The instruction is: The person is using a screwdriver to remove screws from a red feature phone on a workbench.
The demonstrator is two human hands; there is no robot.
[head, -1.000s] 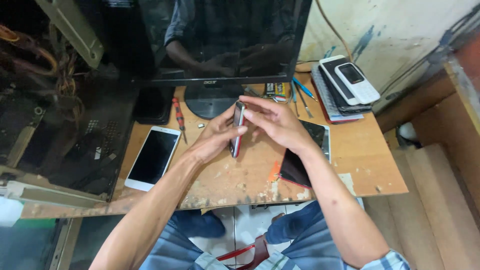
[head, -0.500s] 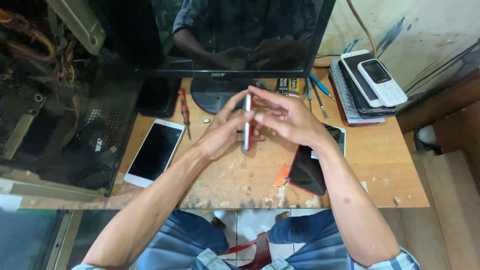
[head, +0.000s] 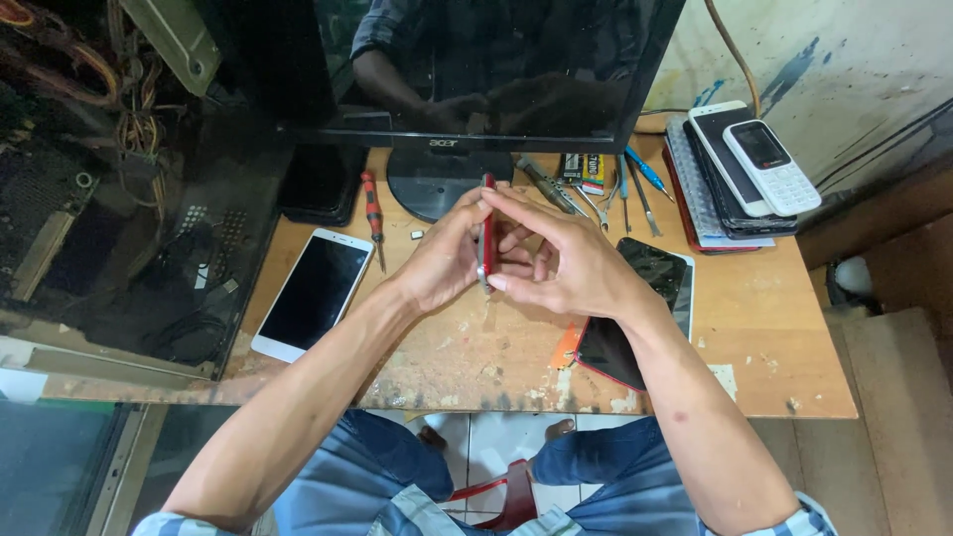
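Note:
A slim red phone (head: 486, 233) stands on its edge above the worn wooden table (head: 754, 337), seen edge-on. My left hand (head: 442, 263) grips it from the left side, fingers wrapped behind it. My right hand (head: 561, 258) holds it from the right, with thumb and fingertips pinched along its top and bottom ends. Both hands hover in front of the monitor stand (head: 432, 184).
A white phone (head: 313, 293) lies face up at the left. A dark phone panel (head: 635, 313) lies under my right forearm. A red screwdriver (head: 373, 213), pliers and tools (head: 596, 184), a stack of phones (head: 740, 169) and a black monitor (head: 486, 69) sit behind.
The phone stays upright on its edge between my hands; its red side now shows. My right fingers have shifted along its ends. The camera view moved slightly.

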